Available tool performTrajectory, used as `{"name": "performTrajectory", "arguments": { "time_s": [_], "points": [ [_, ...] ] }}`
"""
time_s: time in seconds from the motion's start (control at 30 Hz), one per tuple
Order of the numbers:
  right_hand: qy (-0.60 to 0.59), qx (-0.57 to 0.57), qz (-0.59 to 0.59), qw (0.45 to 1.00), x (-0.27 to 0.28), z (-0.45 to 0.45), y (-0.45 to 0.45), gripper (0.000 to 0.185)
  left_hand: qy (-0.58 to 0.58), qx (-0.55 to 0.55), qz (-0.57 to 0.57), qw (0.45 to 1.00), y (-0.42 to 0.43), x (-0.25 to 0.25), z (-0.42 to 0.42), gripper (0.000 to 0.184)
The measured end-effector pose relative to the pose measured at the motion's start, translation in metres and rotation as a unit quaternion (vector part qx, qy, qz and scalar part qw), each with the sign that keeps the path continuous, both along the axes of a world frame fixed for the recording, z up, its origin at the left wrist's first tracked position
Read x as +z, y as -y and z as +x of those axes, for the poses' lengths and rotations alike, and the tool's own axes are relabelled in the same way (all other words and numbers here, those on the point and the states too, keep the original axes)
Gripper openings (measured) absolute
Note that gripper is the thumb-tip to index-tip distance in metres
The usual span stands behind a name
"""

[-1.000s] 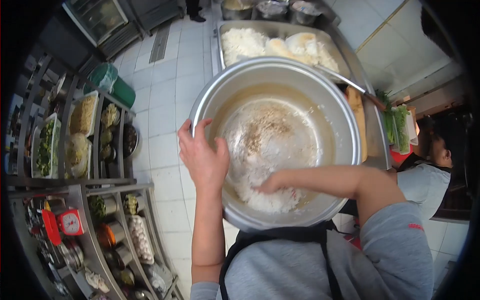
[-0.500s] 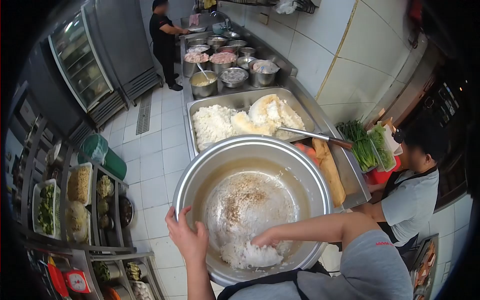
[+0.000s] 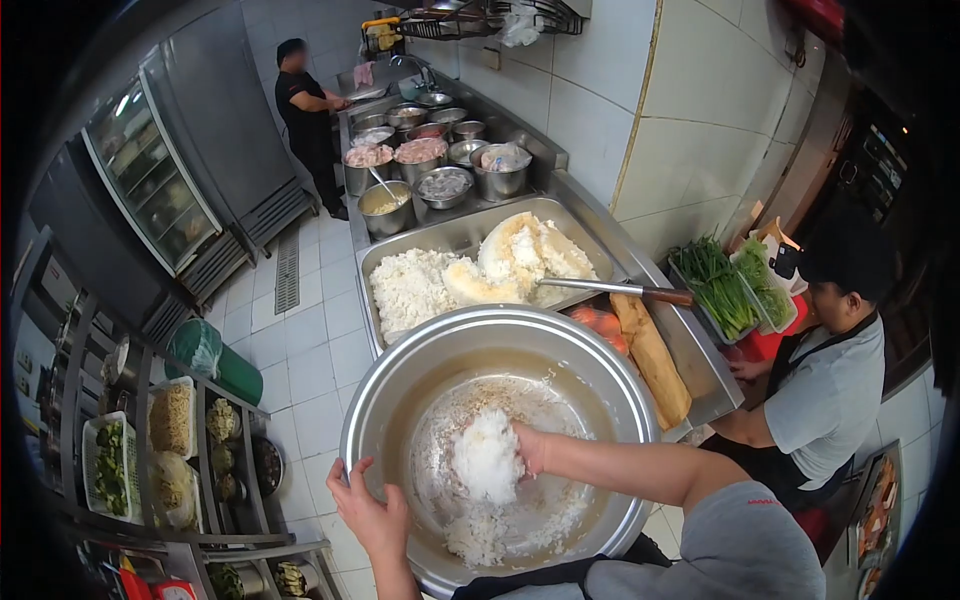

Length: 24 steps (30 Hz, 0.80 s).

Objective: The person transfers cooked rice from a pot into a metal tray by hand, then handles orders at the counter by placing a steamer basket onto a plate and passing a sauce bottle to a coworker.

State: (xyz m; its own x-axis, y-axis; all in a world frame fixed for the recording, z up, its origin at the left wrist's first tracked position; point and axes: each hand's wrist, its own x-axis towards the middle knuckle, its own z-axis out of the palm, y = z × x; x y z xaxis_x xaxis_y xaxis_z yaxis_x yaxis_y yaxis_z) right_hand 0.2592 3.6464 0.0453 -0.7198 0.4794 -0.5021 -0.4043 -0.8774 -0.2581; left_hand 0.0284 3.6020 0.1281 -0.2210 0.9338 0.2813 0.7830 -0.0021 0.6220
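A large round metal pot (image 3: pixel 400 372) tilts toward me, with whitish residue and loose rice grains over its bottom. My left hand (image 3: pixel 370 508) grips its left rim, fingers over the outer edge. Inside, my right hand (image 3: pixel 530 452) is curled around a clump of white rice (image 3: pixel 488 460), its fingers mostly hidden behind the clump. More rice lies scattered near the pot's front wall. Beyond the pot, a rectangular steel tray (image 3: pixel 372 285) bears a heap of rice and a browned crusty rice mass. A wooden-handled metal tool (image 3: pixel 620 288) rests across the tray.
Several metal bowls (image 3: pixel 443 185) with food line the counter behind the tray. Brown paper-like roll (image 3: pixel 650 355) lies right of the pot. A co-worker (image 3: pixel 830 370) stands at the right by green vegetables (image 3: pixel 715 285); another person (image 3: pixel 308 120) is at the far sink. A shelf rack (image 3: pixel 150 500) stands left.
My right hand has gone from the pot's near side up toward its middle, now with a lifted rice clump. My left hand stays on the rim. The view has shifted slightly.
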Motion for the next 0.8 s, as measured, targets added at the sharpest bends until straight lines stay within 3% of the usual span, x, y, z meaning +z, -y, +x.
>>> {"name": "performTrajectory", "arguments": {
  "time_s": [0.27, 0.4, 0.5, 0.67, 0.73, 0.8],
  "points": [
    [-0.062, -0.208, 0.104, 0.971, 0.121, 0.057, -0.117, 0.043, 0.010, 0.007, 0.004, 1.000, 0.000, -0.001, 0.001, 0.039],
    [0.079, -0.326, 0.164, 0.928, 0.118, 0.122, -0.198, 0.040, 0.019, 0.010, -0.001, 1.000, 0.000, 0.006, 0.003, 0.039],
    [0.275, -0.364, 0.221, 0.862, 0.092, 0.152, -0.233, 0.037, -0.008, 0.003, 0.002, 1.000, -0.002, -0.002, 0.004, 0.038],
    [0.591, -0.253, 0.354, 0.679, 0.023, 0.184, -0.271, 0.032, -0.051, -0.002, 0.005, 0.999, -0.005, -0.004, 0.008, 0.038],
    [0.744, -0.140, 0.348, 0.553, 0.071, 0.166, -0.230, 0.032, -0.065, -0.008, 0.001, 0.998, -0.006, -0.005, 0.009, 0.038],
    [0.753, -0.242, 0.496, 0.358, 0.046, 0.164, -0.216, 0.034, -0.081, -0.027, 0.007, 0.996, -0.007, -0.008, 0.009, 0.040]
  ]
}}
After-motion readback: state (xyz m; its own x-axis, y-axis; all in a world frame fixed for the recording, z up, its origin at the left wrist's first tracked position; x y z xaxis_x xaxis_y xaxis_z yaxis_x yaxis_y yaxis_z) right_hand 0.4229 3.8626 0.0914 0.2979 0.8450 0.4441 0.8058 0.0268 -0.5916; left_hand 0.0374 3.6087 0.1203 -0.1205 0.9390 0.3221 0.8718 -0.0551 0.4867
